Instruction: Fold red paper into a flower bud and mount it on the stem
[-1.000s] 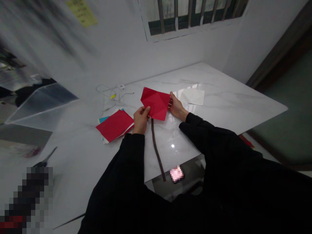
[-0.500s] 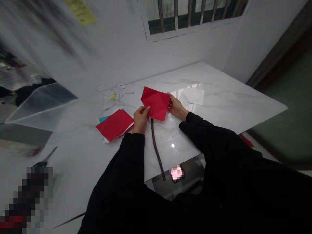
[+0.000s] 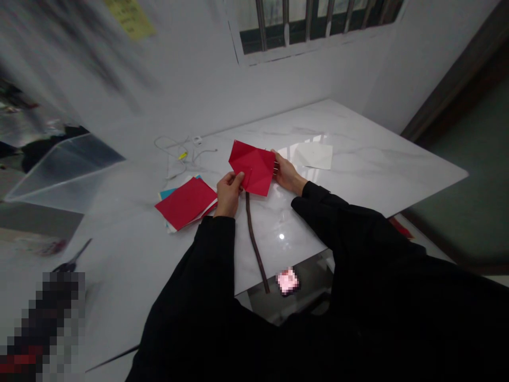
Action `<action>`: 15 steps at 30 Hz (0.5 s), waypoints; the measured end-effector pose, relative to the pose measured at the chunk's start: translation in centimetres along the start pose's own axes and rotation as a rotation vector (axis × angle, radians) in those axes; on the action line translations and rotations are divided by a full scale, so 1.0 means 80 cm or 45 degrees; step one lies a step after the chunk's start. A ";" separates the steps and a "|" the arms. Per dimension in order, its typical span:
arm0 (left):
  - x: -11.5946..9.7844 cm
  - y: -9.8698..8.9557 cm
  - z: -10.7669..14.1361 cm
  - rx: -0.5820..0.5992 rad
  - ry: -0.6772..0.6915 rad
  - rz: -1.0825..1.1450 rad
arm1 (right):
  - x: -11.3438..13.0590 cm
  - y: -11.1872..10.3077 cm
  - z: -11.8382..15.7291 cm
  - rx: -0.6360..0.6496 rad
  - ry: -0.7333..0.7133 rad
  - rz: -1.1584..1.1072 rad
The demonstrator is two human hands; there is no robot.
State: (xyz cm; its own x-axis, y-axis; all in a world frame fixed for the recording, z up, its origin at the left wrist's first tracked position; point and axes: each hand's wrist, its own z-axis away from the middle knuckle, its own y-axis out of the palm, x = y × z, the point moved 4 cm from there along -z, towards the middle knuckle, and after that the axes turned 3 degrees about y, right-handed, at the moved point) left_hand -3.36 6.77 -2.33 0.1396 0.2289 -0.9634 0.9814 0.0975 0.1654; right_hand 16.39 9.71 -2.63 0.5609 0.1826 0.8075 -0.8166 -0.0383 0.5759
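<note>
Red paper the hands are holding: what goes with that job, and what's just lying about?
Likely the job:
- creased red paper, in left hand and right hand
- paper stack beside left hand

Likely just lying about:
- white cable near the wall
- brown stick, perhaps

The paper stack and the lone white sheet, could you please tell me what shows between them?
In the head view, the left hand, the creased red paper that both hands hold, and the right hand come between them.
</note>
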 end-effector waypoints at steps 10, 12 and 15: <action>-0.003 0.002 0.002 0.008 0.001 0.029 | -0.001 0.000 -0.002 0.024 -0.021 0.077; -0.004 0.002 0.002 0.001 -0.007 0.023 | 0.000 0.001 -0.001 0.030 -0.028 0.107; -0.005 0.002 0.002 -0.001 -0.004 0.010 | 0.002 0.003 0.001 0.033 -0.031 0.142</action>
State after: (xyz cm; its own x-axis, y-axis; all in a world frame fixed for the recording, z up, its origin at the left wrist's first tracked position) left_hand -3.21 6.54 -1.96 0.1477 0.2265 -0.9628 0.9802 0.0966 0.1731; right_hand 16.30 9.62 -2.34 0.4704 0.1519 0.8693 -0.8704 -0.0827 0.4854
